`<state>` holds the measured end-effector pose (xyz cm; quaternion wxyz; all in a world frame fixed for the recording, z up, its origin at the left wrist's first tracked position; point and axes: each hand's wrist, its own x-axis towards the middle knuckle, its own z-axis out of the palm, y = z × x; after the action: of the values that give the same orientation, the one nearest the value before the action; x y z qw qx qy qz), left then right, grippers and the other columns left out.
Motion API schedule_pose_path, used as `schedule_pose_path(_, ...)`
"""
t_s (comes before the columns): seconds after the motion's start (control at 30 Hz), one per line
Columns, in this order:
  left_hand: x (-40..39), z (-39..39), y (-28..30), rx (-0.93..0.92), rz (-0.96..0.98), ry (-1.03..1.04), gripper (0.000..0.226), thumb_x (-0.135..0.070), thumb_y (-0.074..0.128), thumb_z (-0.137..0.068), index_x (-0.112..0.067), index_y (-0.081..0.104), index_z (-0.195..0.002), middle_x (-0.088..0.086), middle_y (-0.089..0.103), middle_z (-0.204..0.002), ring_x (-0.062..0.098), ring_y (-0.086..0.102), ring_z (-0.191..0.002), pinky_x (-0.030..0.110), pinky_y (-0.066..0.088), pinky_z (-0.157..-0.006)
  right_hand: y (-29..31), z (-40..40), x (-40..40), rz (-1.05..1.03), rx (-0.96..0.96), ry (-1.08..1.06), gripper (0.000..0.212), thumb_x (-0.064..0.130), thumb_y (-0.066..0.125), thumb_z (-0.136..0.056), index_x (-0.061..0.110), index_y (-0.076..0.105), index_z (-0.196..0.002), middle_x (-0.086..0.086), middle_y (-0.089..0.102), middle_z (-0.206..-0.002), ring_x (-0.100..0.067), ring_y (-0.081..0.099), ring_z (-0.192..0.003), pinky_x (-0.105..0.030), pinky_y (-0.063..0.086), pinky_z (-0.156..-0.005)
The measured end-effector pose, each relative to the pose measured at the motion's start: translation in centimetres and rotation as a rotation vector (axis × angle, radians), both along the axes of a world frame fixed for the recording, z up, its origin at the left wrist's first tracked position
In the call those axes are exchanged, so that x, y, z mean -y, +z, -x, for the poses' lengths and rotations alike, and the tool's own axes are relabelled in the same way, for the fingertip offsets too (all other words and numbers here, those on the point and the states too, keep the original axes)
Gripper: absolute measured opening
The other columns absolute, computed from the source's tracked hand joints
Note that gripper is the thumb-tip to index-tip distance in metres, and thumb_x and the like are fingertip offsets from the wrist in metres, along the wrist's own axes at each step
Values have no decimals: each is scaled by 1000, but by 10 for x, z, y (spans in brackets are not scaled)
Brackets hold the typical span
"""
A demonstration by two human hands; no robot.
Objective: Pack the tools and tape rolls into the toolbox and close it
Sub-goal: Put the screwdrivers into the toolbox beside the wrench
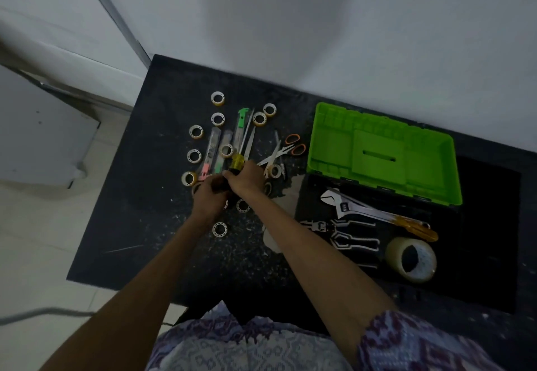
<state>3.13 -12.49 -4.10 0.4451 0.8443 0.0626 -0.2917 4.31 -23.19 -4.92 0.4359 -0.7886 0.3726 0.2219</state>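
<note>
White wall backs a dark tabletop (139, 225) where the toolbox (406, 243) sits open at right, green lid (383, 152) thrown back, already holding a wrench (348, 206), pliers (345, 235) and a big tape roll (411, 258). Both hands meet over the loose pile at left, apparently to gather several tools at once: the right hand (247, 179) curls round a screwdriver (239, 155) by its yellow handle, shaft pointing away toward the wall, while the left hand (209, 196) curls beside it, though I cannot tell on what. Small tape rolls (194, 156) and scissors (286, 150) lie around them.
</note>
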Motion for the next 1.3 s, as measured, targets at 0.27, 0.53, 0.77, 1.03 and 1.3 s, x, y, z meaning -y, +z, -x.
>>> schedule_pose_path(0.27,-7,8,1,-22,139,105,34,8,51,-88,0,59,-121,10,66,-112,19,64,-101,19,54,-79,17,17,8,-118,86,-89,34,31,69,-88,9,64,-115,-10,66,-111,-28,63,-101,-34,50,-78)
schedule_pose_path(0.53,16,52,7,-122,192,123,29,-1,46,-96,-5,57,-123,12,64,-115,18,64,-95,21,52,-70,63,65,48,-232,247,-73,37,28,71,-89,14,65,-122,-3,65,-120,-19,60,-110,-28,45,-85)
schedule_pose_path(0.77,70,114,35,293,40,-256,34,-18,58,-94,-13,55,-127,2,61,-115,17,57,-105,29,45,-83,89,133,111,-220,312,-107,38,28,68,-93,19,63,-129,0,64,-125,-15,58,-109,-33,48,-93)
schedule_pose_path(1.03,103,183,35,507,37,-709,38,-24,64,-90,-21,59,-127,0,60,-129,19,53,-120,27,43,-96,96,222,201,28,300,-26,41,20,72,-89,13,63,-129,-9,66,-122,-23,58,-116,-33,45,-94)
schedule_pose_path(1.3,98,215,17,526,-61,-784,35,-12,57,-88,-19,66,-121,2,68,-118,23,64,-105,26,46,-90,93,274,269,404,162,276,39,19,69,-89,23,65,-127,-7,61,-116,-28,59,-111,-35,46,-93)
